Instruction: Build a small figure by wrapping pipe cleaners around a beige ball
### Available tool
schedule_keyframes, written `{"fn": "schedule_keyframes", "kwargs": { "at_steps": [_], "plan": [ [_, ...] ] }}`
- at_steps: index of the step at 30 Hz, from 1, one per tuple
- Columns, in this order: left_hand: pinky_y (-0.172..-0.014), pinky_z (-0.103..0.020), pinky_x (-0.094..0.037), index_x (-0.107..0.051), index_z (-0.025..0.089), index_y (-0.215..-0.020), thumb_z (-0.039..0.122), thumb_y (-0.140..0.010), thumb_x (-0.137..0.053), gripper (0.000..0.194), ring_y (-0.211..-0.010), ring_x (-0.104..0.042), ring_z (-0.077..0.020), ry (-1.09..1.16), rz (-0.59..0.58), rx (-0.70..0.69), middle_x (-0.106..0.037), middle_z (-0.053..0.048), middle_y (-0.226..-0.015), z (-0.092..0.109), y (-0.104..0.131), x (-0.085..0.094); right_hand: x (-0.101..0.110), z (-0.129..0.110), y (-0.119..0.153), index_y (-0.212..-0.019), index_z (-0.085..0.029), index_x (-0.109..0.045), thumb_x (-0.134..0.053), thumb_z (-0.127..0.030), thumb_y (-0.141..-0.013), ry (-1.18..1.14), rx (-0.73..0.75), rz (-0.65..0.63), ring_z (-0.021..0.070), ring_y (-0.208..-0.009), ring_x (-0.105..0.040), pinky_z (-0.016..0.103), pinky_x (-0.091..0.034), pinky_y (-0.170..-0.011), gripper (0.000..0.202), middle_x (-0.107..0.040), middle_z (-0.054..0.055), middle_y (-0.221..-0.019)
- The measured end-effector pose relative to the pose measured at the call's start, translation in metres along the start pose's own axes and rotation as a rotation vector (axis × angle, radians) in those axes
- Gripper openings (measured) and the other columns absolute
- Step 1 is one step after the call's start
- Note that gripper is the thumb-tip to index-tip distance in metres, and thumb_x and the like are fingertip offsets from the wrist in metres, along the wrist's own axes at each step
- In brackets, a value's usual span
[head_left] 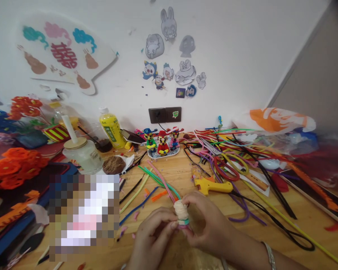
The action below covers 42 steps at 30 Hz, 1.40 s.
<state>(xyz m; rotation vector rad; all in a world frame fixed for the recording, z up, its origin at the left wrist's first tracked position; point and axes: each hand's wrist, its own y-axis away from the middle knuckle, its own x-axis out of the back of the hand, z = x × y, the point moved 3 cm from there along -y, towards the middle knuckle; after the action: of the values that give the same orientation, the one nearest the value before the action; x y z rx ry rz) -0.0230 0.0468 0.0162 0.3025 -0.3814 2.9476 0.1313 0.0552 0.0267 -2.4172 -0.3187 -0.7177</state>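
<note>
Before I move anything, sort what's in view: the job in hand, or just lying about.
Probably the job:
held cream piece
green stems
pink stems
yellow glue gun

Seemingly just lying about:
yellow bottle
lidded jar
white-and-orange bag

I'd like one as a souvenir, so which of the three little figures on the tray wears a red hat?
The middle figure; its body is red too. The left one and right one have blue hats.

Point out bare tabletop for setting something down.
Bare wood: between white tray and yellow glue gun; a strip between right forearm and black cord. Crowded: right rear, under coloured stems; left, around jar and orange flowers.
</note>
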Motion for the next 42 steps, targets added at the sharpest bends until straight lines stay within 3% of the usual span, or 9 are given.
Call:
{"fn": "schedule_keyframes", "kwargs": {
  "at_steps": [8, 12, 19, 26, 30, 33, 36, 39, 42],
  "plan": [
    [-0.063, -0.025, -0.047, -0.065, 0.019, -0.063, 0.022, -0.070, -0.064, 0.007, -0.066, -0.061, -0.0181, 0.131, 0.045, 0.146, -0.066, -0.003, -0.067, -0.003, -0.002, -0.003, 0.001, -0.001, 0.001, -0.109, -0.023, -0.039, -0.057, -0.010, -0.066, 0.058, 0.046, 0.012, 0.0195, -0.092, -0.056, 0.033, -0.047, -0.080, 0.049, -0.058, 0.005, -0.099],
    [-0.063, -0.025, -0.047, -0.065, 0.020, -0.063, 0.022, -0.068, -0.066, 0.005, -0.066, -0.061, -0.0175, 0.184, 0.062, 0.161, -0.065, -0.002, -0.067, -0.004, -0.001, -0.003, 0.000, 0.002, 0.006, -0.122, -0.022, -0.027, -0.060, -0.014, -0.067, 0.095, -0.010, 0.020, 0.0227, -0.102, -0.056, 0.035, -0.048, -0.086, 0.065, -0.056, 0.010, -0.113],
    [-0.059, -0.021, -0.046, -0.063, 0.019, -0.063, 0.023, -0.061, -0.073, 0.011, -0.062, -0.059, -0.0139, 0.346, 0.114, 0.229, -0.064, 0.002, -0.062, -0.004, -0.004, -0.006, -0.005, 0.005, 0.008, -0.122, -0.022, -0.027, -0.060, -0.013, -0.067, 0.060, -0.073, 0.026, 0.0216, -0.102, -0.058, 0.035, -0.048, -0.088, 0.064, -0.058, 0.010, -0.112],
    [-0.073, -0.027, -0.048, -0.063, 0.024, -0.092, 0.027, -0.063, -0.072, 0.030, -0.078, -0.064, -0.0177, 0.608, -0.066, 0.339, -0.071, -0.002, -0.082, -0.006, -0.007, -0.018, -0.006, 0.006, 0.006, -0.121, -0.020, -0.033, -0.060, -0.011, -0.065, 0.046, -0.104, -0.016, 0.0219, -0.104, -0.056, 0.036, -0.046, -0.090, 0.063, -0.057, 0.010, -0.114],
    [-0.083, -0.030, -0.045, -0.064, 0.027, -0.095, 0.028, -0.064, -0.072, 0.032, -0.090, -0.062, -0.0191, 0.608, -0.058, 0.343, -0.071, -0.002, -0.093, -0.007, -0.006, -0.018, -0.008, 0.007, 0.006, -0.122, -0.021, -0.033, -0.060, -0.012, -0.067, 0.001, -0.144, -0.042, 0.0210, -0.106, -0.054, 0.036, -0.043, -0.092, 0.062, -0.056, 0.009, -0.117],
    [-0.086, -0.029, -0.042, -0.064, 0.027, -0.099, 0.028, -0.069, -0.068, 0.031, -0.093, -0.060, -0.0174, 0.628, -0.069, 0.356, -0.070, -0.002, -0.098, -0.012, -0.004, -0.018, -0.004, 0.009, 0.005, -0.124, -0.021, -0.032, -0.066, -0.020, -0.066, -0.090, -0.199, -0.087, 0.0235, -0.108, -0.052, 0.039, -0.041, -0.092, 0.067, -0.055, 0.010, -0.117],
    [-0.078, -0.026, -0.045, -0.061, 0.026, -0.106, 0.029, -0.071, -0.066, 0.036, -0.088, -0.060, -0.0164, 0.717, -0.099, 0.373, -0.069, -0.003, -0.096, -0.018, -0.002, -0.020, 0.004, 0.010, 0.002, -0.125, -0.021, -0.032, -0.063, -0.032, -0.073, -0.286, -0.229, -0.106, 0.0245, -0.107, -0.051, 0.041, -0.037, -0.093, 0.062, -0.058, 0.010, -0.110],
    [-0.062, -0.023, -0.047, -0.058, 0.028, -0.111, 0.028, -0.071, -0.067, 0.041, -0.072, -0.060, -0.0136, 0.830, -0.148, 0.396, -0.068, -0.001, -0.080, -0.018, -0.001, -0.023, 0.009, 0.013, -0.001, -0.122, -0.024, -0.033, -0.051, -0.037, -0.083, -0.579, -0.258, -0.093, 0.0202, -0.098, -0.056, 0.039, -0.038, -0.090, 0.044, -0.061, 0.006, -0.099],
    [-0.056, -0.021, -0.046, -0.060, 0.030, -0.108, 0.027, -0.069, -0.069, 0.040, -0.058, -0.057, -0.0100, 0.927, -0.198, 0.375, -0.064, 0.002, -0.067, -0.012, -0.002, -0.027, 0.007, 0.018, -0.003, -0.117, -0.026, -0.038, -0.056, -0.039, -0.080, -0.807, -0.301, -0.079, 0.0174, -0.089, -0.059, 0.036, -0.041, -0.084, 0.043, -0.062, 0.002, -0.091]
  ]
}}
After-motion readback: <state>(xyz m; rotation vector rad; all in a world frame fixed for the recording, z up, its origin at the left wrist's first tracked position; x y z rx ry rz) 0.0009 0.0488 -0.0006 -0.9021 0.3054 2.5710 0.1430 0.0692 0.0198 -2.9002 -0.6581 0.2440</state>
